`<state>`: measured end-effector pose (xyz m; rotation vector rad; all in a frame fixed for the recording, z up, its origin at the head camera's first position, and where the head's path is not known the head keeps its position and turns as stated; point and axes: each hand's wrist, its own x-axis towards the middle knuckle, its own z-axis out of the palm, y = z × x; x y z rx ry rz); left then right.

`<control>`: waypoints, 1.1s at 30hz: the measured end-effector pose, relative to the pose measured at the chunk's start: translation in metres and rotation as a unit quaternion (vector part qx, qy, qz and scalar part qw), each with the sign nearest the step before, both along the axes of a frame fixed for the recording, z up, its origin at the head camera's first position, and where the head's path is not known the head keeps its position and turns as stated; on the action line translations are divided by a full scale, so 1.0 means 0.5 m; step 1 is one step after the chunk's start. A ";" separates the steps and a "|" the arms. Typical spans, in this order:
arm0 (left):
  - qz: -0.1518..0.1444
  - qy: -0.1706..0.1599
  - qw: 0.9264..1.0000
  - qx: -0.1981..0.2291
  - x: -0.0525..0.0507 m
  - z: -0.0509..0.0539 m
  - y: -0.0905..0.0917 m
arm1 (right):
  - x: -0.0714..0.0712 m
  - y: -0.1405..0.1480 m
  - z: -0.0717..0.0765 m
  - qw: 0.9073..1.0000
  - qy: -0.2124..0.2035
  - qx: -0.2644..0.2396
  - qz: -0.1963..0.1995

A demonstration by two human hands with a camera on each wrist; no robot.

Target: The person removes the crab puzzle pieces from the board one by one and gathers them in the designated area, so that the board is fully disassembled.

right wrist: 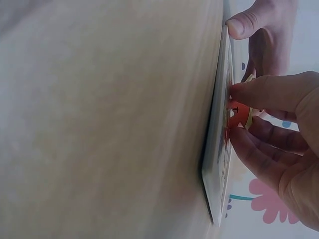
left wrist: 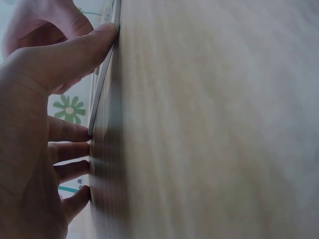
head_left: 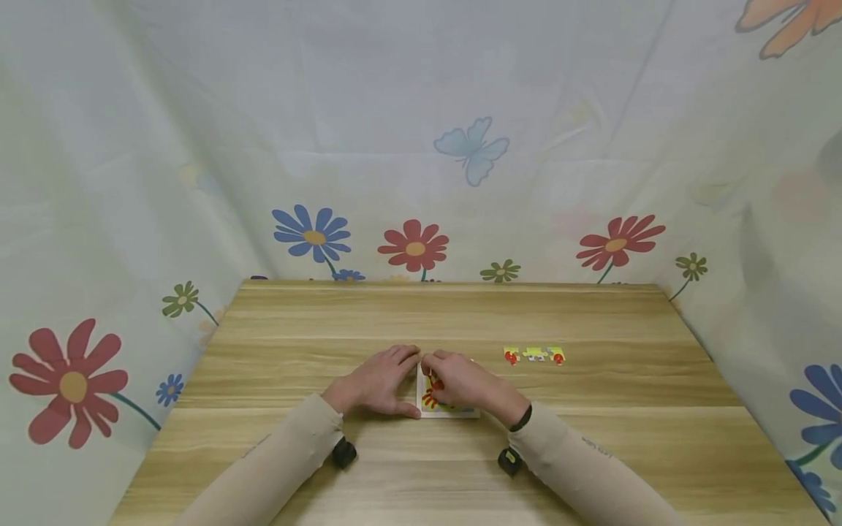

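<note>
- Two beige sleeves (head_left: 276,453) covered my forearms, with a small black device (head_left: 344,453) just below each cuff.
- Straight ahead on the wood-grained desk (head_left: 427,482) lay the puzzle board (head_left: 449,416), flat and white-rimmed, its picture red and yellow.
- Along the board's left side my left hand (head_left: 380,381) was spread wide, the thumb touching the near corner, the forefinger at the far one, the other fingers fanned out beyond.
- Over the board my right hand (head_left: 463,381) pinched an orange-red puzzle piece (right wrist: 241,115) between thumb and finger, tilted up at the board's surface; I could not tell whether it was seated.
- Farther off and to the right, three loose puzzle pieces (head_left: 536,353) lay in a row.
- Behind the desk hung white cloth (head_left: 368,88), printed with flowers and a pale blue butterfly (head_left: 472,150).
</note>
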<state>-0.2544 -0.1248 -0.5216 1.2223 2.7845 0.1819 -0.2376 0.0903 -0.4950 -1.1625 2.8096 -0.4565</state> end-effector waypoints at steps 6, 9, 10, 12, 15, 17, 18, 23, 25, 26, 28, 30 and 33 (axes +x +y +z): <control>0.003 0.001 1.000 -0.005 -0.001 -0.001 0.000 | -0.001 0.000 0.005 1.000 -0.003 0.002 0.005; 0.004 -0.002 1.000 -0.008 0.000 -0.001 0.000 | -0.001 0.000 0.008 1.000 -0.007 0.002 0.010; 0.003 -0.002 1.000 -0.008 0.000 0.000 0.000 | -0.001 0.000 0.009 1.000 -0.008 0.001 0.012; 0.002 -0.002 1.000 -0.006 0.000 0.001 0.000 | -0.001 0.001 0.011 1.000 -0.011 -0.002 0.015; 0.001 -0.002 1.000 -0.006 -0.001 0.002 0.000 | -0.002 0.004 0.013 1.000 -0.013 -0.002 0.018; 0.001 -0.002 1.000 -0.006 -0.002 0.001 0.001 | -0.003 0.006 0.016 1.000 -0.013 -0.003 0.021; 0.001 -0.002 1.000 -0.006 -0.002 0.001 0.001 | -0.004 0.007 0.017 1.000 -0.013 -0.005 0.023; 0.000 0.000 1.000 -0.005 -0.002 0.001 0.001 | -0.002 0.012 0.029 1.000 -0.007 -0.014 0.026; 0.000 0.000 1.000 -0.005 -0.002 0.000 0.001 | -0.002 0.014 0.033 0.999 -0.004 -0.016 0.028; 0.000 0.000 1.000 -0.004 -0.002 0.000 0.001 | -0.001 0.015 0.035 0.999 -0.005 -0.016 0.029; 0.000 -0.001 1.000 -0.004 -0.002 0.000 0.001 | -0.001 0.018 0.038 0.999 -0.007 -0.018 0.030; 0.000 -0.001 1.000 -0.002 -0.002 -0.001 0.001 | 0.001 0.021 0.043 0.999 -0.015 -0.022 0.029; 0.001 -0.002 1.000 -0.004 -0.003 -0.001 0.001 | 0.003 0.027 0.052 0.999 -0.023 -0.024 0.020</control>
